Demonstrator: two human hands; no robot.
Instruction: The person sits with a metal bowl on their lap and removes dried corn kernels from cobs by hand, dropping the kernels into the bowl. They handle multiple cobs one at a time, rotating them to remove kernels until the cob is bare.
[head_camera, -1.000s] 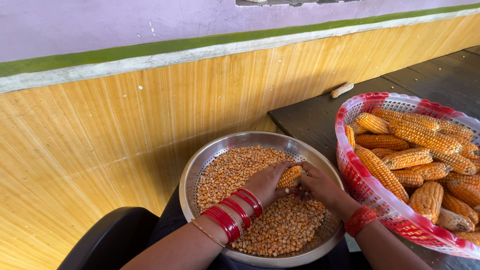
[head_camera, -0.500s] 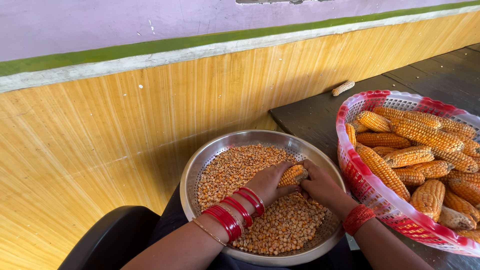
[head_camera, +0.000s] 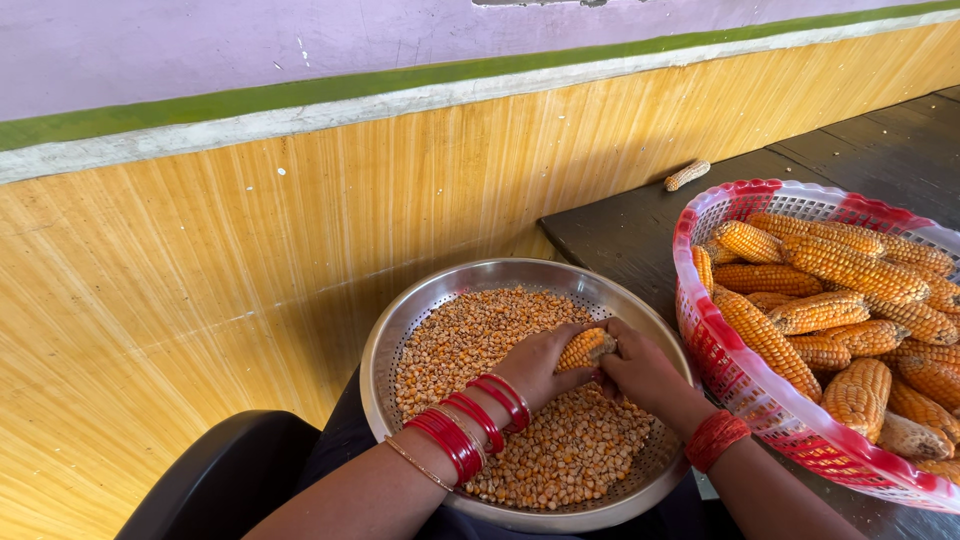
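Both hands close around one orange dried corn cob (head_camera: 585, 349) above the round perforated steel bowl (head_camera: 400, 330) of loose kernels. The left hand (head_camera: 540, 362) wraps its near end, the right hand (head_camera: 640, 372) pinches the other; the cob's long axis runs left to right between them.

Bowl (head_camera: 400, 330) under my hands: perforated metal, dull sheen. Cob (head_camera: 583, 349) I grip — rough, matt kernels. Basket (head_camera: 745, 385): glossy woven plastic. Wall panel (head_camera: 250, 250) — smooth, streaked, possibly wood laminate.
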